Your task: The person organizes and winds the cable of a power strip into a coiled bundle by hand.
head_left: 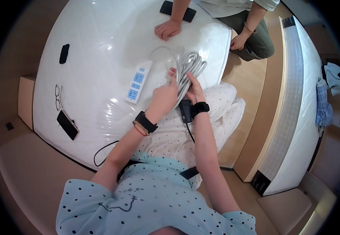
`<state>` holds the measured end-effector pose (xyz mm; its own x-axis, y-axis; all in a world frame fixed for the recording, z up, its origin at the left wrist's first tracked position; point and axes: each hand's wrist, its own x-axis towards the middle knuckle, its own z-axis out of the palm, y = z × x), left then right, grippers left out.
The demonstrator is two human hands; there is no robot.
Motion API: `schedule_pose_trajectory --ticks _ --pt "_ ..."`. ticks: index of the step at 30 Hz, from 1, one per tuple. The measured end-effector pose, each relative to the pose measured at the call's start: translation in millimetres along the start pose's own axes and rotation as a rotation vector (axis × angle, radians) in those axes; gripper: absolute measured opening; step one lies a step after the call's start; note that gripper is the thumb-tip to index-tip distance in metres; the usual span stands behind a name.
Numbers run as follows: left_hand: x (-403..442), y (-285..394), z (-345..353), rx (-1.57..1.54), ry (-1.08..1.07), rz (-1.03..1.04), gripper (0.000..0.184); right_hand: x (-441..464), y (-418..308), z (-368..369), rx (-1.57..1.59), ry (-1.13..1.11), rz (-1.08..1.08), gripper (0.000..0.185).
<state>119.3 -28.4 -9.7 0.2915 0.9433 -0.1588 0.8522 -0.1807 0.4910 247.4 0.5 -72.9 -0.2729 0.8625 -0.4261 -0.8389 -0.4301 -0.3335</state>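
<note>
A looped bundle of grey cable [192,64] is held above the plastic-covered mattress [87,70]. My left hand [165,98] is at the left side of the bundle, its fingers bent around a strand of the cable. On the right side, my right hand [195,91] grips the loops, thumb lying over them. A white power strip [138,82] with blue sockets lies on the mattress left of my hands, and the cable curves from its upper end toward the bundle. Black bands circle both my wrists, and a black device [185,111] sits by my right wrist.
Another person's hand [167,29] rests on the mattress beside a dark phone [167,8]; their other hand [238,42] is near their knee. Glasses [58,98], a second phone [67,125] and a black pouch [64,54] lie at the left. Another wrapped mattress [291,109] stands right.
</note>
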Motion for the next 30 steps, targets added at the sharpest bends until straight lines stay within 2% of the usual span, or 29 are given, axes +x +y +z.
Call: schedule_pose_trajectory --ticks 2,5,8,10,13,16,19,22,24,28,30 --pt "-3 8 1 0.02 0.001 0.029 0.047 2 -1 1 -0.144 0.052 0.001 0.034" --pt "-3 -6 8 -0.036 0.11 0.177 0.046 13 0 -17 -0.275 0.107 0.024 0.03" --pt "-1 -34 -7 -0.291 0.097 0.086 0.049 13 0 -17 -0.28 0.183 -0.03 0.024" --pt "-11 -55 -10 0.023 0.515 -0.002 0.056 10 2 -18 -0.249 0.222 -0.077 0.021" --pt "-31 -85 -5 0.222 0.529 -0.344 0.061 13 1 -23 -0.222 0.233 -0.108 0.019" --pt "-41 -113 3 0.118 0.364 -0.388 0.062 13 2 -22 -0.212 0.236 -0.1 0.019" --pt "-41 -112 0 -0.034 0.339 -0.379 0.06 13 1 -18 -0.199 0.234 -0.1 0.019" --pt "-35 -91 -13 -0.424 0.25 -0.512 0.058 10 0 -13 -0.2 0.239 -0.107 0.02" --pt "-33 -77 -10 -0.503 0.354 -0.44 0.056 7 0 -9 -0.197 0.237 -0.094 0.02" --pt "-26 -61 -2 -0.615 0.577 -0.249 0.06 7 -1 -17 -0.273 0.137 -0.031 0.035" --pt "-21 -51 -6 -0.628 0.511 -0.165 0.065 6 -1 -11 -0.301 0.06 -0.032 0.045"
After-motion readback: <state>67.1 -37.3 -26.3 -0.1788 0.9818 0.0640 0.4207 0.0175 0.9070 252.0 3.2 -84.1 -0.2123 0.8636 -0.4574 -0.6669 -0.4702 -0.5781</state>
